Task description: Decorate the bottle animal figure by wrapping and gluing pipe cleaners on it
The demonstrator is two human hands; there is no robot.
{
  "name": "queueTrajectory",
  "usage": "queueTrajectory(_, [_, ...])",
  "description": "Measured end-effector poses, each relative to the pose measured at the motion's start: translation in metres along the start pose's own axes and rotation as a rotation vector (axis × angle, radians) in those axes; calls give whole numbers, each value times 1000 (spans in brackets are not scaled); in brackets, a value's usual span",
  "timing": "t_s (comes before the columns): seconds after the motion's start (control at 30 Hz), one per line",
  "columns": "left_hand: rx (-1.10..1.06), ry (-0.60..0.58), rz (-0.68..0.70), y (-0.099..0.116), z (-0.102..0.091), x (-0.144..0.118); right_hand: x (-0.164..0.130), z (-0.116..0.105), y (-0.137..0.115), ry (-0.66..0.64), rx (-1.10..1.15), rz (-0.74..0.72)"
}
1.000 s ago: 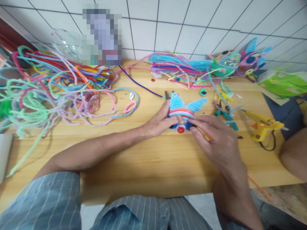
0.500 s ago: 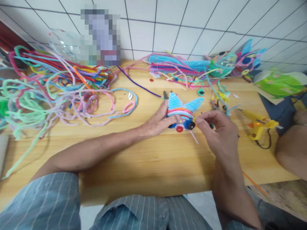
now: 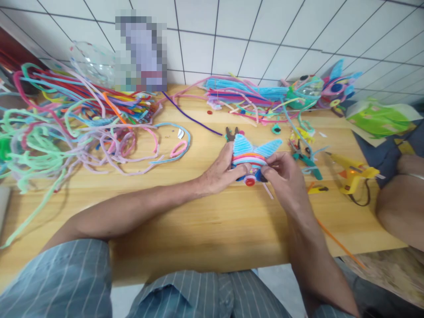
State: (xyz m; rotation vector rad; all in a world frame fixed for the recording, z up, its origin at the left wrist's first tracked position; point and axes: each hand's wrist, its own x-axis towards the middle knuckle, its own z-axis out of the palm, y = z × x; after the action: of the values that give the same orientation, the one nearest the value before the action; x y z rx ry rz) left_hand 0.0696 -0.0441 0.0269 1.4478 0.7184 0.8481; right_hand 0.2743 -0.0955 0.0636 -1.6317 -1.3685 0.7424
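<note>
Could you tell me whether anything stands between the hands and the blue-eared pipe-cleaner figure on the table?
Nothing visible does. The left hand and the right hand both already touch the pipe-cleaner figure, one on each side. The pliers and the glue gun lie off to its right, apart from it.

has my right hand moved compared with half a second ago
Yes. The right hand has closed in leftward onto the pipe-cleaner figure, away from the yellow glue gun lying on the table.

I wear a grey-blue shirt with thin pale stripes point(image 3: 59, 282), its short sleeves ending above my elbows; my forearms and hands are bare.
</note>
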Motion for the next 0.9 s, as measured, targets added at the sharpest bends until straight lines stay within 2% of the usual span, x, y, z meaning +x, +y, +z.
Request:
queueTrajectory(0.53, [69, -35, 67, -9, -7, 1, 0, 2, -5, -23, 2, 73])
queueTrajectory(0.73, [10, -42, 45, -10, -7, 2, 1, 3, -2, -12, 0, 66])
queueTrajectory(0.9, [-98, -5, -28, -4, -2, 5, 0, 4, -4, -7, 4, 92])
